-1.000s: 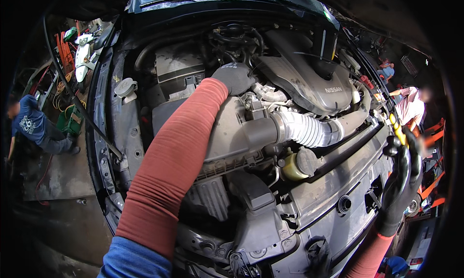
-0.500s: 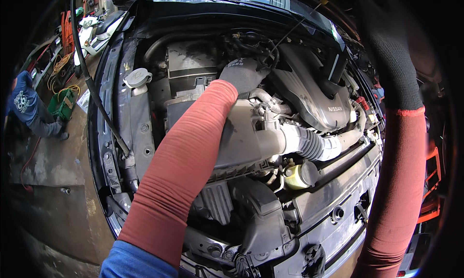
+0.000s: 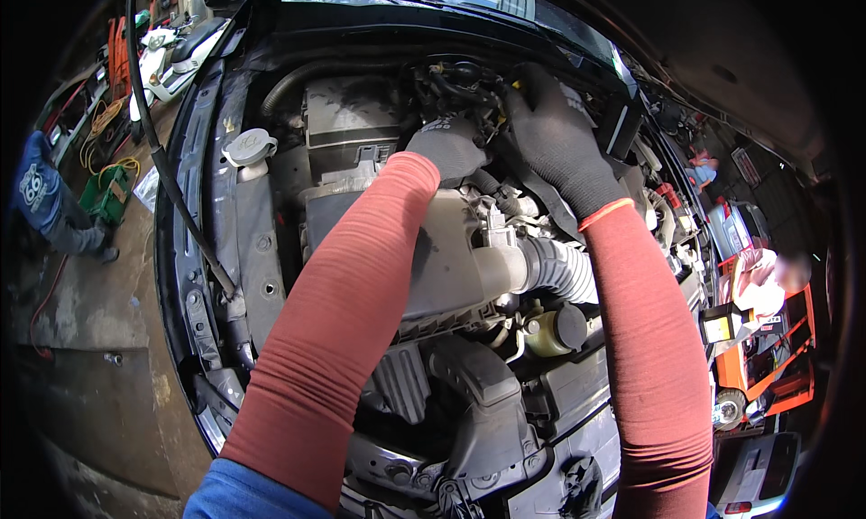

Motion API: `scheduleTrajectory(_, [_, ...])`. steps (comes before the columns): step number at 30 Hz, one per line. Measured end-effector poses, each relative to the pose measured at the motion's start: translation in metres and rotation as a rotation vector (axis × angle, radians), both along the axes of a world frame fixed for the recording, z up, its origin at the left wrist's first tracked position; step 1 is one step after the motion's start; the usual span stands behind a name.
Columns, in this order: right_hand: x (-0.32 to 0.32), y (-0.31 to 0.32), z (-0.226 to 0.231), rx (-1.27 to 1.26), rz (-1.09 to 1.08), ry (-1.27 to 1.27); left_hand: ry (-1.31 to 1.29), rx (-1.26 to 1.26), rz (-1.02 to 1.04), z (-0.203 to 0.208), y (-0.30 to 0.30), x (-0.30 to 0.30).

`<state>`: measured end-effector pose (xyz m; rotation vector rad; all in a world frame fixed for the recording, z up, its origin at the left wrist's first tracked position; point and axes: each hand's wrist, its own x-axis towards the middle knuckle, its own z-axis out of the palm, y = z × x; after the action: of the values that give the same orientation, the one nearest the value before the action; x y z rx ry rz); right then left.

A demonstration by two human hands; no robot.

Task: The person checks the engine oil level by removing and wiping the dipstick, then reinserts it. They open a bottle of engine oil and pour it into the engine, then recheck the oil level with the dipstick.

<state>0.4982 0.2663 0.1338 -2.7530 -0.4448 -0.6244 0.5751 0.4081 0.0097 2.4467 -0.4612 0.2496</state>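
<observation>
Both my hands wear dark grey gloves and meet at the rear of a car's engine bay. My left hand [image 3: 448, 149] is closed beside the dark hoses and wiring [image 3: 456, 77], with its fingertips hidden. Just right of it, my right hand [image 3: 559, 136] reaches down over the engine cover, fingers curled round a thin dipstick-like rod's yellow handle [image 3: 517, 84], of which only a bit shows. The rod itself is hidden now. Below my hands lie the black air filter box [image 3: 446, 253] and its ribbed intake hose [image 3: 557, 271].
A white-capped filler [image 3: 250, 146] and the hood prop rod [image 3: 185, 203] stand on the left. A yellowish reservoir [image 3: 546, 334] sits near the front. One person in blue [image 3: 54, 194] bends at far left; another person [image 3: 758, 280] is at right by orange equipment [image 3: 789, 352].
My right hand has come down and left from high at the right, bringing the yellow handle down to beside my left hand. The rod's long shaft has dropped out of sight. My left hand barely moved.
</observation>
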Motion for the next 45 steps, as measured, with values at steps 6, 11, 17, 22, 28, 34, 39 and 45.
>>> scheduleTrajectory(6, [0.029, -0.009, -0.084, -0.253, -0.031, 0.250, 0.195, 0.062, 0.073, 0.003, 0.016, 0.016])
scheduleTrajectory(11, [0.044, -0.009, -0.116, -0.093, -0.058, 0.426, -0.055, 0.006, 0.011, -0.001, 0.012, 0.016])
scheduleTrajectory(17, [-0.036, -0.065, -0.079, 0.290, 0.053, 0.319, 0.311, -0.119, 0.000, 0.009, 0.013, 0.007])
scheduleTrajectory(22, [-0.213, -0.165, -0.061, 0.539, 0.006, 0.179, 0.416, 0.206, -0.109, 0.028, 0.023, -0.003])
scheduleTrajectory(28, [-0.390, -0.246, -0.111, 0.835, -0.573, -0.003, 0.194, 0.408, -0.085, -0.002, 0.000, 0.013])
scheduleTrajectory(34, [-0.457, -0.268, -0.164, 0.659, -0.601, -0.032, 0.158, 0.704, 0.009, -0.045, -0.019, 0.076])
scheduleTrajectory(39, [-0.459, -0.271, -0.168, 0.604, -0.639, -0.045, 0.015, 0.944, -0.285, -0.093, -0.017, 0.127])
scheduleTrajectory(45, [-0.458, -0.270, -0.166, 0.605, -0.674, -0.046, -0.039, 1.077, -0.606, -0.115, -0.007, 0.153])
